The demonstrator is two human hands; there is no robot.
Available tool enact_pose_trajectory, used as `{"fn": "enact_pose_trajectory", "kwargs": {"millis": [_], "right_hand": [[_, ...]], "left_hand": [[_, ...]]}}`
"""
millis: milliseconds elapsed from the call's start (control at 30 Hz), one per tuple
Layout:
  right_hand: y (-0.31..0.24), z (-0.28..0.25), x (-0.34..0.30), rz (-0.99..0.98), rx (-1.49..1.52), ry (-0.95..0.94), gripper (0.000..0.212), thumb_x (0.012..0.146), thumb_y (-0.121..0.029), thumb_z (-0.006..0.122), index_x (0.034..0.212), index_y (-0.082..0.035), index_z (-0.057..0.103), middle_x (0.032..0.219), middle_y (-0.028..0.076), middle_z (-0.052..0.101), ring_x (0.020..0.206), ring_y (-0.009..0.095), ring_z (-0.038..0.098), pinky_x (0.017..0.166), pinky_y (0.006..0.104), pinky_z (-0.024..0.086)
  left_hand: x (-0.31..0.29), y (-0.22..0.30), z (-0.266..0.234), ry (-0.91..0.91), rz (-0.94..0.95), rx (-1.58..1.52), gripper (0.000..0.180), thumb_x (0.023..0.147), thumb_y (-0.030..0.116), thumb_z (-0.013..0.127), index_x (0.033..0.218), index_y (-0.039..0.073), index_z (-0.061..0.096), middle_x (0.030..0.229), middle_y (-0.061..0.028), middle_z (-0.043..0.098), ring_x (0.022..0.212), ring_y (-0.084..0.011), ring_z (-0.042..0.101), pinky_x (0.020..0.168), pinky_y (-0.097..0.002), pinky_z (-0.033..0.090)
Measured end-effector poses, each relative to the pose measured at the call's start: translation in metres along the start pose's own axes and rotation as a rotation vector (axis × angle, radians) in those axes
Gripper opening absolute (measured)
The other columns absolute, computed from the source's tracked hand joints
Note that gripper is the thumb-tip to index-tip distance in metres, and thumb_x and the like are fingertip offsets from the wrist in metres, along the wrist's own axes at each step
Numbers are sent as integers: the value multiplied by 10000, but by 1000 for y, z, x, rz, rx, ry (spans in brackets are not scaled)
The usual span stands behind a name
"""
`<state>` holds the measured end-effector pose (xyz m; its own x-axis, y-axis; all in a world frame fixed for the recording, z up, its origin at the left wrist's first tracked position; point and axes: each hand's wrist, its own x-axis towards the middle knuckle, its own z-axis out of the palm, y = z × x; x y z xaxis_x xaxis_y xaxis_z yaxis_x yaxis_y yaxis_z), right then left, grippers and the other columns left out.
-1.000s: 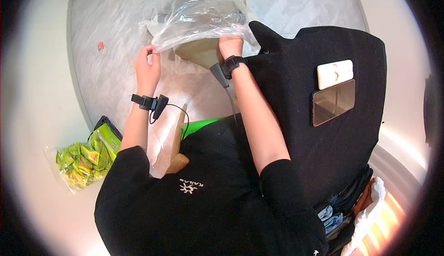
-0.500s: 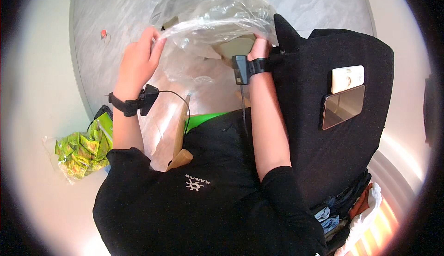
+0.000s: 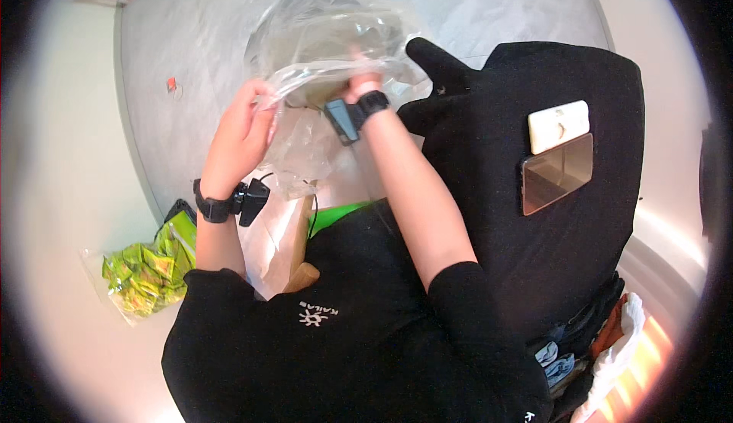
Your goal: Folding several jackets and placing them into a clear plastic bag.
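A large clear plastic bag [image 3: 298, 144] hangs in front of me, its mouth turned toward me. My left hand [image 3: 246, 134] is closed on the left side of the bag's rim, thumb against fingers. My right hand [image 3: 365, 79] reaches into the mouth; its fingers are blurred and partly behind the plastic, so their grip is hidden. Something flat and beige-grey [image 3: 324, 92] shows through the bag beside the right hand; its kind is unclear. Both wrists carry black straps with small dark devices, and thin cables run from them.
To the right, a white phone-shaped item [image 3: 559, 127] and a dark phone [image 3: 557, 175] lie on a black cloth-covered surface [image 3: 489, 232]. A green-yellow package [image 3: 149, 278] in clear plastic lies left. A small red object [image 3: 172, 84] rests on the grey floor [image 3: 191, 26].
My right hand has moved left and deeper into the bag's mouth. The left hand has come down slightly, still holding the rim, and the bag has narrowed and shifted left.
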<state>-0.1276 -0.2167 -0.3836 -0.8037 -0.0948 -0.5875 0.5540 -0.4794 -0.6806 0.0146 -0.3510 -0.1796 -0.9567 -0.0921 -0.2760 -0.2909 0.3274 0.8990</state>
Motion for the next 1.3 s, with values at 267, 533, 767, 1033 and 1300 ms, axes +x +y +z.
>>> {"fn": "enact_pose_trajectory", "kwargs": {"millis": [267, 533, 767, 1033, 1300], "right_hand": [[6, -46, -13, -166, -388, -87, 737, 767, -406, 703, 1298, 12, 410, 1320, 203, 462, 1143, 309, 513, 952, 434, 424], [49, -122, -38, 433, -508, 431, 1113, 607, -444, 812, 1399, 6, 173, 1419, 181, 275, 1306, 254, 304, 1012, 443, 349], [98, -222, 41, 308, -649, 126, 444, 815, -339, 571, 1098, -1, 624, 1029, 176, 649, 936, 332, 619, 821, 428, 498], [-77, 27, -62, -388, -496, -73, 165, 780, -39, 448, 865, -4, 585, 754, 73, 580, 706, 181, 532, 648, 339, 435], [-161, 57, -83, -738, -280, 92, 150, 926, -70, 433, 982, 45, 510, 860, 186, 592, 786, 291, 573, 736, 388, 448]], "left_hand": [[20, -8, -33, 541, 29, -147, 119, 980, 194, 487, 1048, 96, 488, 655, 68, 446, 520, -4, 375, 429, -170, 273], [25, 22, -56, 733, 13, -78, 196, 955, 219, 520, 1061, 55, 508, 621, 48, 462, 471, -19, 374, 396, -197, 276], [53, 30, -66, 711, 44, -278, 234, 953, 184, 487, 1135, 42, 524, 671, 57, 447, 509, -16, 378, 415, -177, 288], [67, 0, -170, 766, 79, -224, 217, 940, 221, 530, 1051, 37, 560, 673, 59, 439, 553, -34, 397, 459, -198, 318], [121, -4, -255, 846, 196, -186, 224, 901, 243, 581, 1025, 57, 585, 723, 16, 559, 481, -66, 453, 408, -215, 331]]}}
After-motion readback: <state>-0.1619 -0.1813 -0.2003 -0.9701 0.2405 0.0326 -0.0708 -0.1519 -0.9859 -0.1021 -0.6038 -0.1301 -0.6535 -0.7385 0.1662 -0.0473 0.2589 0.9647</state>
